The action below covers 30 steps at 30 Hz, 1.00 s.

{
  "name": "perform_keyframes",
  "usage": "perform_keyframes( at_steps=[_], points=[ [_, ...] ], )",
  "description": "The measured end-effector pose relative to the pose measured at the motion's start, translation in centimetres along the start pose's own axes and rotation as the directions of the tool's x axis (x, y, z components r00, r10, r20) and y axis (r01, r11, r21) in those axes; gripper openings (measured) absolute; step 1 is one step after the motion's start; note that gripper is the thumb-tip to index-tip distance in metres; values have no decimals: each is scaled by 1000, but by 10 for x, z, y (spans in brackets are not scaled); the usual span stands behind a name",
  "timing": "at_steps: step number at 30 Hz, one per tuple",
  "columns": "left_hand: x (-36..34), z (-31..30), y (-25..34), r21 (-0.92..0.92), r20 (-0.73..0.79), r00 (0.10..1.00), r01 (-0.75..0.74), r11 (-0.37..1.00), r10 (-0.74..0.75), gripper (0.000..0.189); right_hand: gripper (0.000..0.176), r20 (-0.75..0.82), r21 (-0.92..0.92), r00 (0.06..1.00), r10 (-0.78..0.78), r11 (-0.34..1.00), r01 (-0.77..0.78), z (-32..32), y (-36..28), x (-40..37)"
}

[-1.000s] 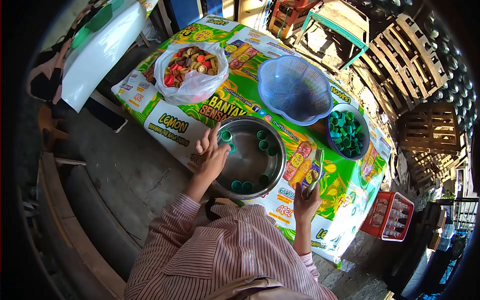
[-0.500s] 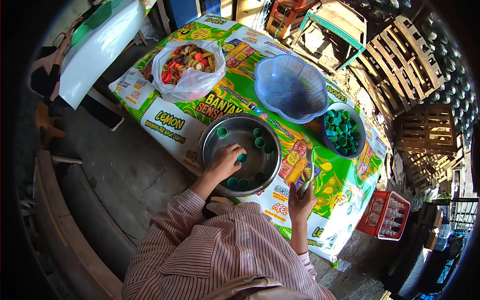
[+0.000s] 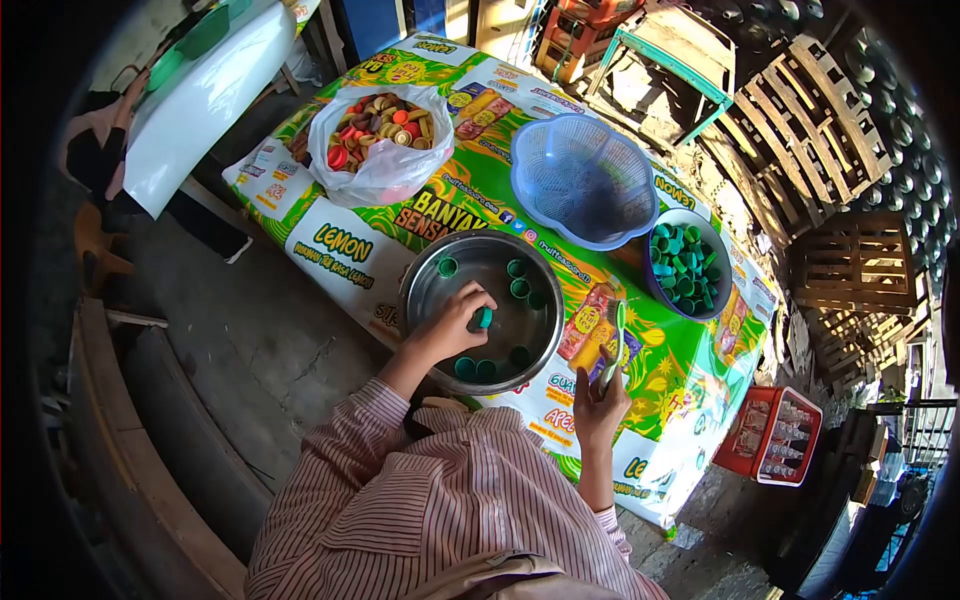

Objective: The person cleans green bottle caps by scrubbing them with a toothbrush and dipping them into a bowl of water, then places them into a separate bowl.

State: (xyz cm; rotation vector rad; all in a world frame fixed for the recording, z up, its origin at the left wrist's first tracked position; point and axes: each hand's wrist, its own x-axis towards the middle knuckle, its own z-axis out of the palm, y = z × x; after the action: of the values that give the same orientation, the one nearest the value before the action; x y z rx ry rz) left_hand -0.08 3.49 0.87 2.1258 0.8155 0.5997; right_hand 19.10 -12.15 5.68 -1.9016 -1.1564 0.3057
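Green cap is in or just over the metal bowl, pinched by the left hand, its fingers closed on it. Seven more green caps sit around the inside of the bowl. The right hand has its fingers wrapped round a brush, on the right of the bowl. On the surface, a blue basket and a purple bowl of green caps are farther right, and a plastic bag is far left.
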Motion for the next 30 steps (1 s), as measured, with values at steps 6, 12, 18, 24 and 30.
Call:
perform_keyframes(
  at_steps=[6, 12, 18, 24, 30],
  points=[
    [-3, -5, 15, -79, -138, 990, 22, 997, -33, 85, 45, 66, 73, 998, 19, 997, -24, 9, -2, -4],
    [-5, -21, 50, -114, -222, 970, 75, 991, -99, 107, 51, 371, 80, 902, -223, 975, 209, 17, -20, -16],
    [-9, -25, 60, -113, -206, 967, 131, 985, -152, 110, 53, 347, -14, 913, -213, 973, 232, 28, -16, -14],
    [-11, -27, 62, -205, -232, 962, 95, 974, -143, 110, 53, 352, -12, 898, -263, 958, 286, 21, -19, -14],
    [-11, -30, 68, -211, -270, 959, 24, 977, -81, 111, 50, 342, 106, 892, -296, 955, 276, 22, -23, -20]
  ],
)
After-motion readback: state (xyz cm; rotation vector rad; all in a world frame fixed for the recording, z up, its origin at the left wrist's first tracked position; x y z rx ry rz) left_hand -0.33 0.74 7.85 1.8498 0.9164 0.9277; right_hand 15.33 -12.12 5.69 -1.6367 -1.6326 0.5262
